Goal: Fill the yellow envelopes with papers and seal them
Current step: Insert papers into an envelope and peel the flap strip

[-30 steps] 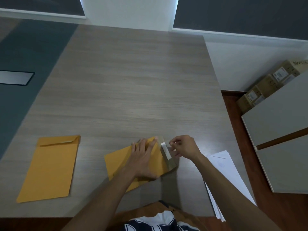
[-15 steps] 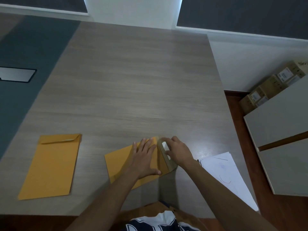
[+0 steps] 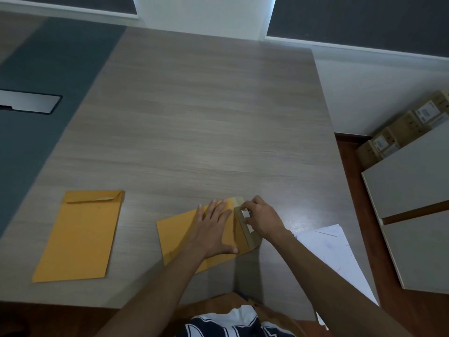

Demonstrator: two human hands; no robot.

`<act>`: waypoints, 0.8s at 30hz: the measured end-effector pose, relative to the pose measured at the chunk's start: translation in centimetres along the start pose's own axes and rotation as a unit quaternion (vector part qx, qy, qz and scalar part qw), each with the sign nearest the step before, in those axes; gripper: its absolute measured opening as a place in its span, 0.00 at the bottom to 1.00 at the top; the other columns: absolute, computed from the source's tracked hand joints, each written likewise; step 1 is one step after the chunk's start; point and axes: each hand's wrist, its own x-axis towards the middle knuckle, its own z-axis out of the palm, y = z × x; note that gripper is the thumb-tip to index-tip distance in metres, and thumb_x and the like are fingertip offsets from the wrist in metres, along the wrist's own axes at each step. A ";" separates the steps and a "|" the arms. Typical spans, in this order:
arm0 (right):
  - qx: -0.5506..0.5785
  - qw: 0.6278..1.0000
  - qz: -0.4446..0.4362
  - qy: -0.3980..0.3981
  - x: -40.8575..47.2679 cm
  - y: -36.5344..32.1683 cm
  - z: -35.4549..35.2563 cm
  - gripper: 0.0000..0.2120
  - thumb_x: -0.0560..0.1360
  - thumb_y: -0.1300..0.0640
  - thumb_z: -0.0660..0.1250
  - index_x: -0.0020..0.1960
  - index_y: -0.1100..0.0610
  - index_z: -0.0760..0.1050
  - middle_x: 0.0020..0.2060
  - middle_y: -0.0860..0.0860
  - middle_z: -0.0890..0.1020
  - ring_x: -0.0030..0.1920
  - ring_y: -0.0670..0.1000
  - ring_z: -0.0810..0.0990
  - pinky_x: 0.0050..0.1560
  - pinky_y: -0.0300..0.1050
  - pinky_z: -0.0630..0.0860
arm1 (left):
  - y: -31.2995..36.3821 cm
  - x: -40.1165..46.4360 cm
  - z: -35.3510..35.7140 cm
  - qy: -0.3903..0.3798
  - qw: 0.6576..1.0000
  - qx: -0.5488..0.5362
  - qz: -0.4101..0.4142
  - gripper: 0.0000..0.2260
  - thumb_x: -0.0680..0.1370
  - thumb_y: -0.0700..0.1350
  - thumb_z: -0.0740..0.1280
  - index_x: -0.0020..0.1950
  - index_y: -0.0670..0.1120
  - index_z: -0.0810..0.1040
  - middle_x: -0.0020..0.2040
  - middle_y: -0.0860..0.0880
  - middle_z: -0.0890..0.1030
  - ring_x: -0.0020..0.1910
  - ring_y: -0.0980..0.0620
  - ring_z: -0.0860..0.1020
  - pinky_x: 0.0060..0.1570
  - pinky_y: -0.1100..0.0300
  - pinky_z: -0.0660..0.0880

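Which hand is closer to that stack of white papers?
Right. The right hand works at the envelope flap just left of the white papers; the left hand presses the envelope farther left.

We recorded: one grey wood-grain counter (image 3: 194, 122); a dark teal panel (image 3: 48, 76) on its left with an inset metal plate (image 3: 29, 103); white wall (image 3: 201, 18) between dark blinds (image 3: 359, 20); reddish wood floor (image 3: 349, 171); pale cabinets (image 3: 410, 198); stacked labelled cardboard boxes (image 3: 398, 132) at right.
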 end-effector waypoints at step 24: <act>0.161 0.982 0.090 0.041 -0.2 -0.5 0.4 0.19 0.69 0.63 0.74 0.58 0.55 0.75 0.40 0.49 0.79 0.42 0.47 0.78 0.36 0.28 0.69 | -0.1 0.0 -0.1 0.003 1.000 0.006 -0.003 0.51 0.65 0.75 0.66 0.80 0.52 0.51 0.81 0.51 0.43 0.79 0.47 0.38 0.74 0.36 0.41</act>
